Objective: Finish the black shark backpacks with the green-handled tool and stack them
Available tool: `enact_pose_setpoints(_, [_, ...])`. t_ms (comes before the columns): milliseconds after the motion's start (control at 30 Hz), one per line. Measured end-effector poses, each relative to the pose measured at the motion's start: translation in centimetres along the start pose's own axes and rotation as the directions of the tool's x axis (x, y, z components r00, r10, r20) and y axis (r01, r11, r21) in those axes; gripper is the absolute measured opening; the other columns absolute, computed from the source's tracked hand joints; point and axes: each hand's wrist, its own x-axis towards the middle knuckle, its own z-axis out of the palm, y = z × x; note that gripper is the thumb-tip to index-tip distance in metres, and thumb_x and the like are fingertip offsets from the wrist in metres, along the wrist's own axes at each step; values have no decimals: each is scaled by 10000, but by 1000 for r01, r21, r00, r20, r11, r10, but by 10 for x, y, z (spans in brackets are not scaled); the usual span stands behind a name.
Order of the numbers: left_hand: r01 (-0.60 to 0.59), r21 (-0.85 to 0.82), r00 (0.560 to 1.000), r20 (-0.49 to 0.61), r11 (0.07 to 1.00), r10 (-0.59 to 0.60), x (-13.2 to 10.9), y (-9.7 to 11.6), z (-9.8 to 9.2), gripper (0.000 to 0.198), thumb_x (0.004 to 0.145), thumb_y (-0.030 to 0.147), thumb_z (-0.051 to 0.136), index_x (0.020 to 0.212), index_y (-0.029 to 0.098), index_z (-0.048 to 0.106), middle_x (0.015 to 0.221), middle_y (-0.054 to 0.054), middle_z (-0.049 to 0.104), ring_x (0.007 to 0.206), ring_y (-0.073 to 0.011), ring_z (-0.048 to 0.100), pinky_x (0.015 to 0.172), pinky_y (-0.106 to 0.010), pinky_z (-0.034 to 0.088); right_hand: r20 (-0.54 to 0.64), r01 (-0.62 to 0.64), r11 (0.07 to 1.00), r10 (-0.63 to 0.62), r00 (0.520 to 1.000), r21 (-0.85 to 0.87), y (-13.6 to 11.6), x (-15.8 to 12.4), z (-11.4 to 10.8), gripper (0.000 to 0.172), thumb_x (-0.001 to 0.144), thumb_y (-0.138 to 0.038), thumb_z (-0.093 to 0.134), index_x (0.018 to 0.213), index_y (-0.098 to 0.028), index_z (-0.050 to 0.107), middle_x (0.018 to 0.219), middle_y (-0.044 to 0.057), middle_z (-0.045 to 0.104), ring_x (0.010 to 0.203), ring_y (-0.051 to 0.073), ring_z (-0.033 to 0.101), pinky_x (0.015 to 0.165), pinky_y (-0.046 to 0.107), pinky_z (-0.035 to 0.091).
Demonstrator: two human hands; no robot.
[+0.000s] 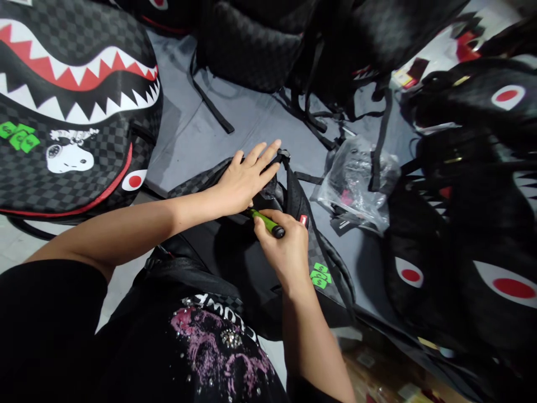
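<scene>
A black checkered backpack (235, 240) lies in front of me at the edge of the grey-covered table, with green banknote prints and a small red tag on it. My left hand (245, 182) rests flat on its upper part with the fingers spread. Just below it, my right hand (285, 240) is closed around a green pen-like tool with a black end (268, 222). The tool's far tip is hidden near my left palm, at the bag's surface. Exactly which kind of tool it is, I cannot make out.
A backpack with a shark mouth and a white dog print (75, 112) stands at left. Dark backpacks (251, 47) with hanging straps line the back. A clear plastic bag (356, 179) lies right of my work. More black bags with red eyes (461, 252) fill the right side.
</scene>
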Motion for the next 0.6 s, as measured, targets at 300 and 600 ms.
enact_pose_setpoints(300, [80, -273, 991, 125, 959, -47, -32, -44, -21, 1332, 698, 321, 825, 1553, 378, -195, 1664, -133, -213, 1530, -456, 35, 1141, -626, 313, -26, 26, 984, -22, 999, 178, -2, -5, 5, 178, 860, -321, 641, 941, -214, 758, 961, 66, 792, 897, 253, 742, 864, 387, 549])
enact_pose_setpoints(600, [247, 75, 913, 317, 966, -258, -19, -9, -33, 1403, 631, 194, 870, 1575, 320, -161, 1666, -199, -145, 1372, -450, 366, 974, -550, 515, -68, 56, 963, -40, 997, 262, -4, -2, 28, 180, 856, -325, 656, 964, -218, 754, 991, 63, 791, 941, 274, 734, 843, 402, 543])
